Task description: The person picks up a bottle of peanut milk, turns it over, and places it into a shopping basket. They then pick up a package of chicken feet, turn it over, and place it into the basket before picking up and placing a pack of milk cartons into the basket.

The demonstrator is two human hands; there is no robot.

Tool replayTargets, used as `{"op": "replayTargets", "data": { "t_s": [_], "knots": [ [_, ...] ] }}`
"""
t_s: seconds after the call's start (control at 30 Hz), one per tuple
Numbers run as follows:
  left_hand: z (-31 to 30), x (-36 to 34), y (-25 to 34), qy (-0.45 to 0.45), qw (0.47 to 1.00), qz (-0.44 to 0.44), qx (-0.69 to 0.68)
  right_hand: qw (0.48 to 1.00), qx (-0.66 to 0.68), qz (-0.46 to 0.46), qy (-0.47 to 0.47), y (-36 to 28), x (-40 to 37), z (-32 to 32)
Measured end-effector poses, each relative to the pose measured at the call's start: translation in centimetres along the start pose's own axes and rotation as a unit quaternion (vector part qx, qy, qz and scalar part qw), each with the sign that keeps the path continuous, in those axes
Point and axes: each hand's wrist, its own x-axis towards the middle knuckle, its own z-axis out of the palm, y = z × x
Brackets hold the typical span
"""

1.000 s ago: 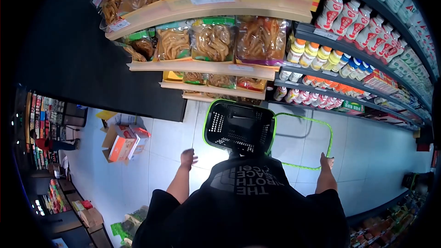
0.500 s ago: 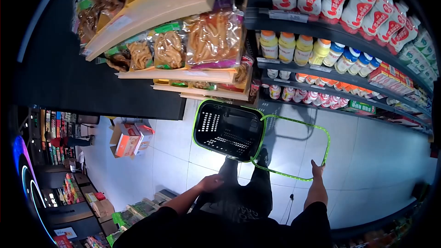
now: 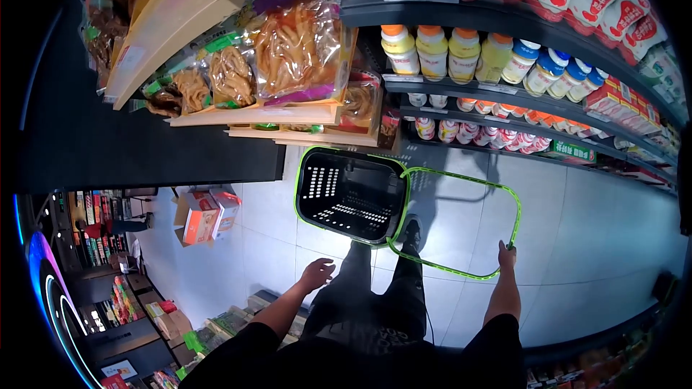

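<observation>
My right hand [image 3: 507,256] is closed around the far end of a shopping basket's long green handle [image 3: 517,205], to the right of my legs. The shopping basket [image 3: 297,191] is black with a bright green rim and perforated walls. It is in front of my feet, and its inside shows bare black plastic. My left hand [image 3: 317,274] hangs beside my left leg, holding nothing, its fingers loosely apart. It is below the basket in the view and does not touch it.
Packed meat snacks [image 3: 294,50] fill tiered shelves ahead on the left. Bottled drinks [image 3: 463,54] line the dark shelves on the right. Open cardboard boxes [image 3: 202,216] stand on the tiled floor [image 3: 267,209] to the left. A person [image 3: 119,226] is farther off at left.
My left hand has moved slightly up and left, and its fingers have loosened. The right hand has closed on the handle. The view has moved closer to the shelves.
</observation>
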Motion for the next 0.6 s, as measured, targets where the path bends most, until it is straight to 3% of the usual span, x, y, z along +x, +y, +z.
{"op": "replayTargets", "data": {
  "t_s": [0.1,0.23,0.33,0.5,0.6],
  "knots": [
    [1.4,-1.2,1.7,-0.051,0.999,-0.005,-0.008,0.975,0.185,0.05,-0.116,-5.6,-3.6,-4.4],
    [2.4,-1.5,1.9,-0.064,0.997,0.039,-0.016,0.931,0.323,-0.088,-0.142,-12.7,-8.5,-8.0],
    [2.0,-1.9,2.8,-0.057,0.997,0.029,-0.036,0.919,0.324,-0.052,-0.219,-18.2,-12.4,-8.9],
    [1.1,-0.6,0.6,-0.014,0.993,0.028,-0.11,0.912,0.293,-0.097,-0.27,-24.2,-20.3,-9.7],
    [0.4,-1.7,2.1,-0.002,0.994,0.068,-0.086,0.906,0.301,-0.11,-0.276,-27.0,-26.0,-10.1]
  ]
}}
